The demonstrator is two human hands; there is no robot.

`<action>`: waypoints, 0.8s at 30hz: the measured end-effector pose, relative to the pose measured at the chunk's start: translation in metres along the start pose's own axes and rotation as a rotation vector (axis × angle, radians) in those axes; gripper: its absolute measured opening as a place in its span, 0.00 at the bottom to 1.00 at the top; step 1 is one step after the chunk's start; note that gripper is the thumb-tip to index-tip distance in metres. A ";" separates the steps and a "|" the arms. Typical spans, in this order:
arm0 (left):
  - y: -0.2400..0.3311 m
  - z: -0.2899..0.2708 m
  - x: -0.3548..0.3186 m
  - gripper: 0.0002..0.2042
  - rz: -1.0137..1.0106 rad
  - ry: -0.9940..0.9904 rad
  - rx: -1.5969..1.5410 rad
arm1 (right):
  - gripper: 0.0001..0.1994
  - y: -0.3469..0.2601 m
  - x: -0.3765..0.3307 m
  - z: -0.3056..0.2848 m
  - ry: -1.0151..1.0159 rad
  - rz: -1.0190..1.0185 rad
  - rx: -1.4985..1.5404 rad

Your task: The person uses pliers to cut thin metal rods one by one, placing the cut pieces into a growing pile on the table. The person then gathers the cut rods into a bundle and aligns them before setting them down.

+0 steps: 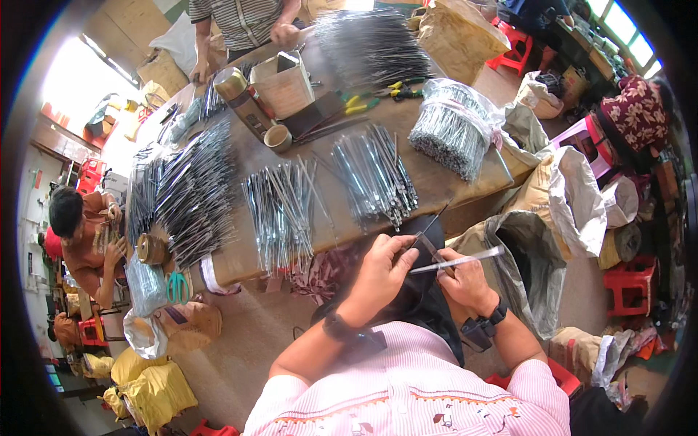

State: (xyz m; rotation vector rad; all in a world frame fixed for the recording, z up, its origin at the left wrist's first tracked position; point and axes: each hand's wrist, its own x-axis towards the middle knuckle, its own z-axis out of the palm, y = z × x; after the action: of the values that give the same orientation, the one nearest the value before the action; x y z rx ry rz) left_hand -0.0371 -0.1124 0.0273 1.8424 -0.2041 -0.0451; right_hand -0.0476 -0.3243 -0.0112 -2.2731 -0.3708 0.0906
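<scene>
Both hands are in front of me, above my lap at the table's near edge. My left hand (382, 270) is closed, its thumb and fingers pinching a thin dark metal rod (434, 220) that points up and right. My right hand (467, 280) is wrapped round a pale silver rod (476, 257) lying crosswise, and a flat dark strip (430, 248) slants from its fingers toward the left hand. On the table beyond lie two bundles of silver metal rods, a left one (280, 207) and a right one (376, 174).
Darker rod piles (193, 189) cover the table's left. A plastic-wrapped rod bundle (454, 127), yellow-handled pliers (360, 104) and a wooden box (282, 83) stand farther back. Open sacks (534, 261) crowd my right. Co-workers sit at left (87, 236) and stand at the far side (243, 22).
</scene>
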 end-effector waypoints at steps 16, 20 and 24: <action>-0.005 -0.019 -0.023 0.11 0.035 0.042 0.199 | 0.14 -0.009 0.011 0.001 -0.008 0.024 0.046; -0.012 -0.027 -0.018 0.11 -0.087 0.104 0.086 | 0.16 -0.006 0.013 0.007 -0.067 0.079 0.123; -0.042 -0.067 0.003 0.12 -0.438 0.268 -0.261 | 0.18 0.005 0.012 0.009 -0.083 0.137 0.308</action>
State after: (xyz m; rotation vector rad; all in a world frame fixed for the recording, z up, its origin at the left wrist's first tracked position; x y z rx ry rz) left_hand -0.0198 -0.0386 0.0063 1.5824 0.3785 -0.1227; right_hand -0.0362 -0.3173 -0.0196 -1.9907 -0.2256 0.2937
